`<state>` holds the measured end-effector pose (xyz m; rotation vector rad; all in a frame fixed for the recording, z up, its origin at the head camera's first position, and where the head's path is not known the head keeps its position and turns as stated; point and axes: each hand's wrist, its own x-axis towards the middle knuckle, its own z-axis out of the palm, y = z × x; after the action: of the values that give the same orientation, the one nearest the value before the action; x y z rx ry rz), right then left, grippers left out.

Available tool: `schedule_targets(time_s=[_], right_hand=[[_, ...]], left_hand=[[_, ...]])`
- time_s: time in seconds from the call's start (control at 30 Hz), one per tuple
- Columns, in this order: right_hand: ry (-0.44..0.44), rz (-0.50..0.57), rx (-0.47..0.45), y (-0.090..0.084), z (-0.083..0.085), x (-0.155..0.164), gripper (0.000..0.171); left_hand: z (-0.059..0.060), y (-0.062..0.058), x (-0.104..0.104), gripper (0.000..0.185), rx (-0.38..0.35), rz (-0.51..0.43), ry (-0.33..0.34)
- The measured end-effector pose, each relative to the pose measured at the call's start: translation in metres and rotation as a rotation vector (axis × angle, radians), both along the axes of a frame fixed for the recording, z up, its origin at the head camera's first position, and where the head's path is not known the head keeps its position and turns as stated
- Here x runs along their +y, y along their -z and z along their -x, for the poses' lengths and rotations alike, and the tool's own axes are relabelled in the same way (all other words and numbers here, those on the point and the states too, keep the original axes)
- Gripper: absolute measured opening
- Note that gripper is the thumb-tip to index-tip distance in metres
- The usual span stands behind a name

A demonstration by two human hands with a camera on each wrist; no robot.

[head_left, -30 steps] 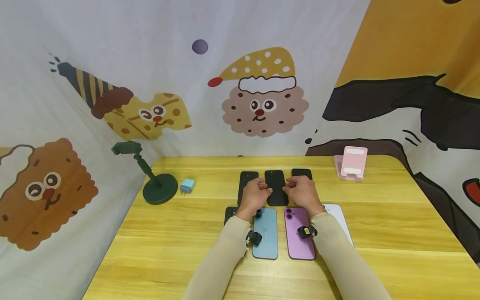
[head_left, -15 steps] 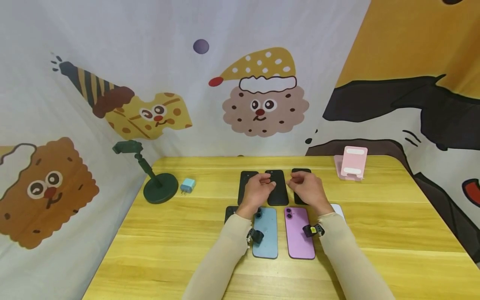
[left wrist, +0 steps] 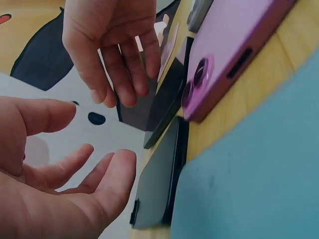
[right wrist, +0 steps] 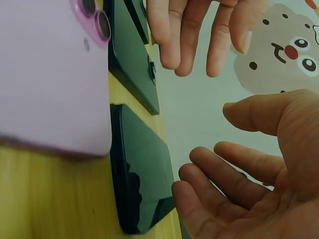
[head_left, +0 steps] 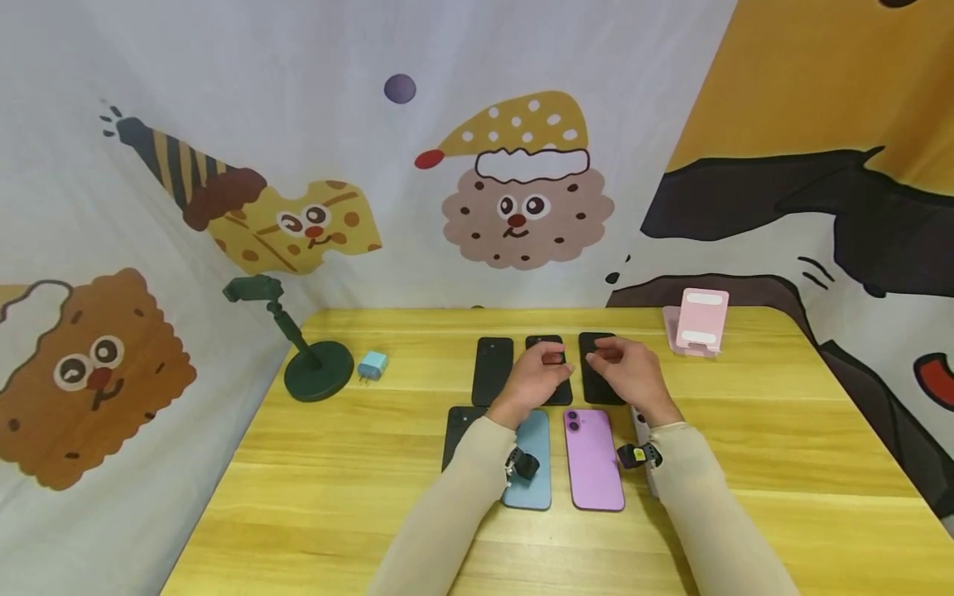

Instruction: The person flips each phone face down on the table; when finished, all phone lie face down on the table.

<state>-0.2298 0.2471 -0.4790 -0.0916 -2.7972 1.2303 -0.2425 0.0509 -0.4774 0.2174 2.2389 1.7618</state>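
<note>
On the far left of the table [head_left: 335, 513] stands a green stand [head_left: 316, 374] with a small blue charger [head_left: 373, 365] just beside it, both well apart from the work. Next comes the far row of three black phones: the left black phone [head_left: 493, 370] lies flat and untouched, the middle black phone [head_left: 546, 346] is partly under the left hand [head_left: 538, 377], and the right black phone [head_left: 596, 364] is partly under the right hand [head_left: 632, 372]. Both hands hover over these two, palms facing each other, fingers loosely spread and gently curved, gripping nothing; the wrist views show bare palms with air between fingers and phones. I judge the step in hand to be a shift between phones in the far row, with the hands free and nothing lifted. A next grasp would call for fingers at both long edges of one phone, and the narrow gap between neighbours leaves little room to do so without nudging the next one. In the near row, a dark phone [head_left: 456, 430] peeks out left of the left sleeve, then a blue phone [head_left: 532, 488] and a purple phone [head_left: 592, 455] lie side by side under the forearms, and a pale phone [head_left: 639, 422] is mostly hidden by the right sleeve. These could be brushed by a wrist. At the far right stands a pink holder [head_left: 699, 323], well apart
</note>
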Motion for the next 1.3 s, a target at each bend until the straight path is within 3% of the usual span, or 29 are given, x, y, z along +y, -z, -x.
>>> schedule_targets(time_s=[0.37, 0.77, 1.1, 1.3], right_hand=[[0.011, -0.01, -0.084, -0.002, -0.005, 0.019, 0.058], [-0.002, -0.026, -0.164, 0.004, -0.007, 0.026, 0.067], [0.01, 0.006, -0.174, 0.004, -0.008, 0.028, 0.064], [0.019, -0.013, -0.177, 0.002, -0.008, 0.027, 0.063]], left_hand=[[-0.004, 0.0, 0.018, 0.055, -0.04, 0.06, 0.094], [-0.006, 0.001, 0.029, 0.06, -0.132, 0.012, 0.103], [-0.003, 0.001, 0.032, 0.068, -0.165, -0.006, 0.132], [-0.003, -0.001, 0.033, 0.071, -0.157, -0.03, 0.1]])
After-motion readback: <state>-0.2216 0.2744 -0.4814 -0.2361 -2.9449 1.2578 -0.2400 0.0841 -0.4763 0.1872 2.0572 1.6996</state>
